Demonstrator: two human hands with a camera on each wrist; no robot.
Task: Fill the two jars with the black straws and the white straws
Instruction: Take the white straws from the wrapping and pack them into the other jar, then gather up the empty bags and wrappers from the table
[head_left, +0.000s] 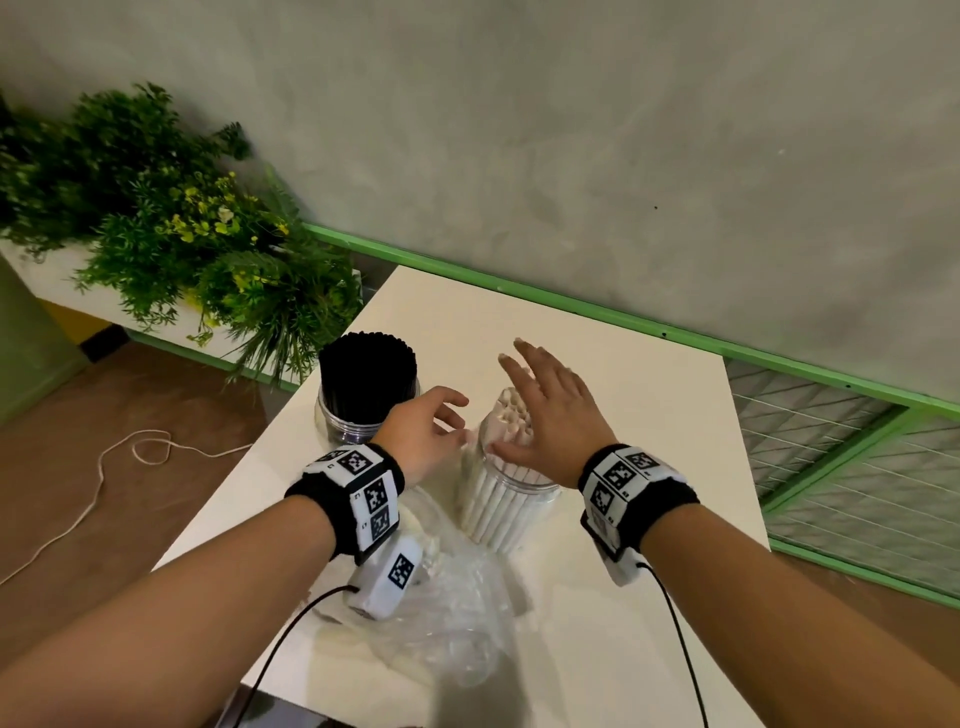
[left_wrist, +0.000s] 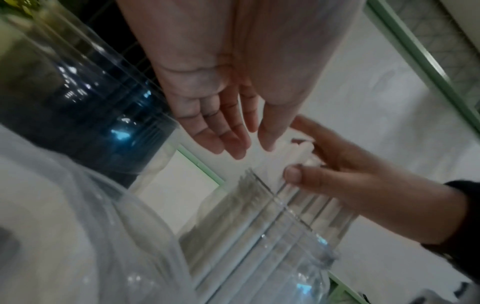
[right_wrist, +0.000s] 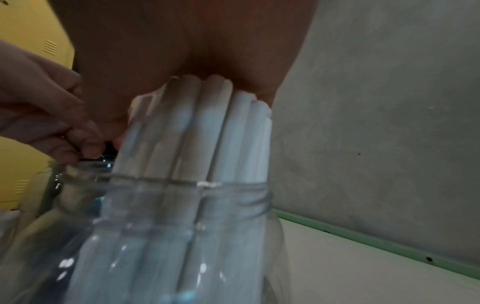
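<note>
Two clear jars stand on the white table (head_left: 639, 395). The left jar (head_left: 337, 418) is packed with black straws (head_left: 366, 374). The right jar (head_left: 511, 501) holds white straws (head_left: 506, 415) that stick out above its rim. My right hand (head_left: 543, 408) lies flat and open, its palm (right_wrist: 182, 45) pressing on the tops of the white straws (right_wrist: 197, 127). My left hand (head_left: 457, 418) is relaxed and holds nothing, its fingertips (right_wrist: 80, 142) by the rim of that jar (right_wrist: 182, 197). In the left wrist view its fingers (left_wrist: 228, 131) are straight, and the black-straw jar (left_wrist: 91, 107) is at the left.
A crumpled clear plastic bag (head_left: 457, 597) lies on the table in front of the white-straw jar. A green planter (head_left: 182, 234) stands off the table's far left corner. A green rail (head_left: 571, 304) runs along the wall behind. A cord (head_left: 104, 467) lies on the floor.
</note>
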